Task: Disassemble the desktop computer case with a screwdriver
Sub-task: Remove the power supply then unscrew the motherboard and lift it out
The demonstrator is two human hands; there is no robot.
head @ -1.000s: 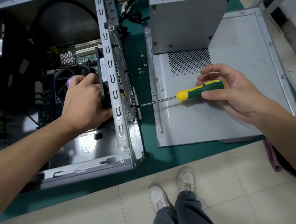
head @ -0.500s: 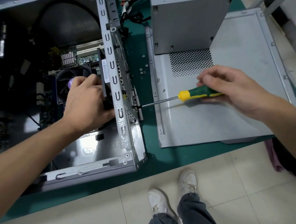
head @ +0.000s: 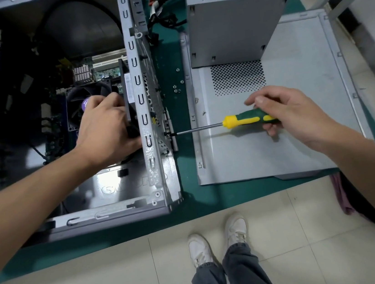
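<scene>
— While my right hand (head: 294, 113) is rolling the screwdriver (head: 248, 119) handle round in a closed grip, what is changing from a second ago?

— My fingers are now wrapping over the top of the handle where they were splayed before; the tip is staying on the screw (head: 167, 134) in the case (head: 144, 114) wall, near the tabletop's (head: 189, 201) front edge.

— And the left hand (head: 106, 131)?

— It is still reaching inside the case, gripping the black part (head: 128, 102) behind that wall.

— Meaning?

— I am judging the screw is backing out; that part is coming free soon.
</scene>
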